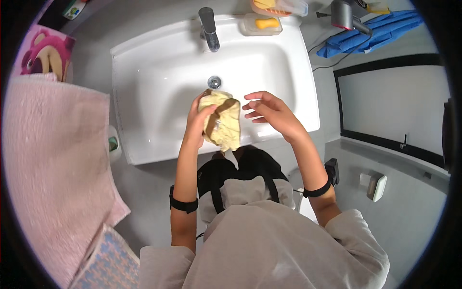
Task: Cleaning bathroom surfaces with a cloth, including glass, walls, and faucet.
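A crumpled pale-yellow cloth [225, 126] with brown bands is in my left hand [197, 121], thumb on top and the other fingers mostly hidden behind it. It hangs over the front part of a white washbasin [151, 97]. To its right, my right hand [269, 112] is held apart from the cloth, fingers spread and nothing in them. Just beyond the cloth lies the metal drain [214, 82]. Behind the drain stands a dark grey faucet [209, 29], with no water seen running.
A clear soap dish [249, 27] with a yellow bar of soap [267, 23] sits on the basin's back right corner. A hair dryer [343, 16] and blue cloth [375, 32] are beyond it. Pink towels [61, 151] hang at left. A black-framed glass panel [393, 97] stands at right.
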A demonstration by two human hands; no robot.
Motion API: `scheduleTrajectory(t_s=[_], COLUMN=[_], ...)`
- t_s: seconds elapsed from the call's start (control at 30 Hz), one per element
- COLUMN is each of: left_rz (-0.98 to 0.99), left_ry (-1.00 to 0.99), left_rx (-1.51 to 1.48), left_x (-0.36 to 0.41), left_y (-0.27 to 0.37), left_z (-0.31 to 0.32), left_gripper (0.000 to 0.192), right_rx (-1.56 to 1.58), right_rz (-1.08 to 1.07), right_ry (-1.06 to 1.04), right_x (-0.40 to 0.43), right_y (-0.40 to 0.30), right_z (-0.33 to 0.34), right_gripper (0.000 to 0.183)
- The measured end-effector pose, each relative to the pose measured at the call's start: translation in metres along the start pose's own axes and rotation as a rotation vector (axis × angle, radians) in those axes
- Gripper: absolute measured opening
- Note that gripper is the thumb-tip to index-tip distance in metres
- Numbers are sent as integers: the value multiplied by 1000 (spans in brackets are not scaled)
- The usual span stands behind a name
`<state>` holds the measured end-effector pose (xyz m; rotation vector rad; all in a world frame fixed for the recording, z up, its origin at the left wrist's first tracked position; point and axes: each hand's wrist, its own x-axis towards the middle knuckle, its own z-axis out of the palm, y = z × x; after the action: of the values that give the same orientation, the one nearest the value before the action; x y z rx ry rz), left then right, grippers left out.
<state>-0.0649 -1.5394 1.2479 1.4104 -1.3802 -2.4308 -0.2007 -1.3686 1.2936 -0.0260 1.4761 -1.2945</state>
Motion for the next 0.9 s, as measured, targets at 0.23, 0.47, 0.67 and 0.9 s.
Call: scheduleTrajectory(t_s=[0.23,0.47,0.67,0.9], left_rz=[121,129,106,45], left_ry=[111,204,100,-4], left_rx=[-90,-80,-68,-3], left_x=[172,317,419,470], left_y=[36,49,69,110], left_z=[10,-24,-114,-124], left_gripper=[59,57,59,59], right_rx=[22,98,151,257], right_rz=[53,26,-68,-89], right_ry=[36,152,154,185], right_x=[132,326,461,516], right_y=[-86,-118,-130,-162], right_z=[-34,-1,81,107], right_gripper=[29,34,37,37])
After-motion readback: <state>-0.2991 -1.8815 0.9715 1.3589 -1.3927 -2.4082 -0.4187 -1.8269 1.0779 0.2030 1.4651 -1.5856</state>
